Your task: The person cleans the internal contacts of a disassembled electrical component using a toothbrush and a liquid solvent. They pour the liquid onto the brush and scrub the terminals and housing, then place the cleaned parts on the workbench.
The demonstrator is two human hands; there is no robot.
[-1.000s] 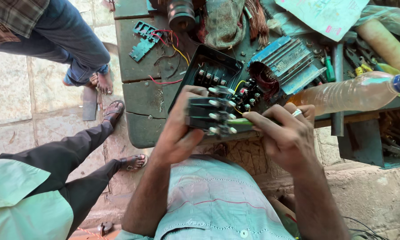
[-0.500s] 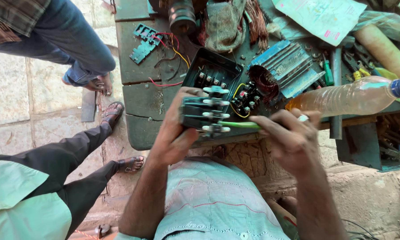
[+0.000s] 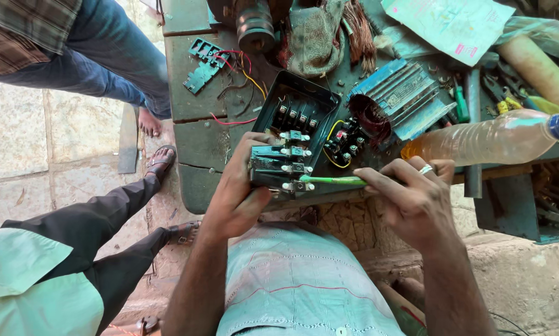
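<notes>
While both hands work over the bench edge:
Left hand [image 3: 239, 193]: fingers clamp the black terminal block [image 3: 278, 167].
Right hand [image 3: 416, 202]: fingers pinch the green screwdriver [image 3: 332, 180], tip touching the block's lowest screw.

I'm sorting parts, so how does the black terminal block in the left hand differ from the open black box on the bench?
The black terminal block with metal screws is held up in the left hand; the open black plastic box lies on the green bench. The block is smaller and solid; the box is hollow. Both are black and carry terminals.
</notes>
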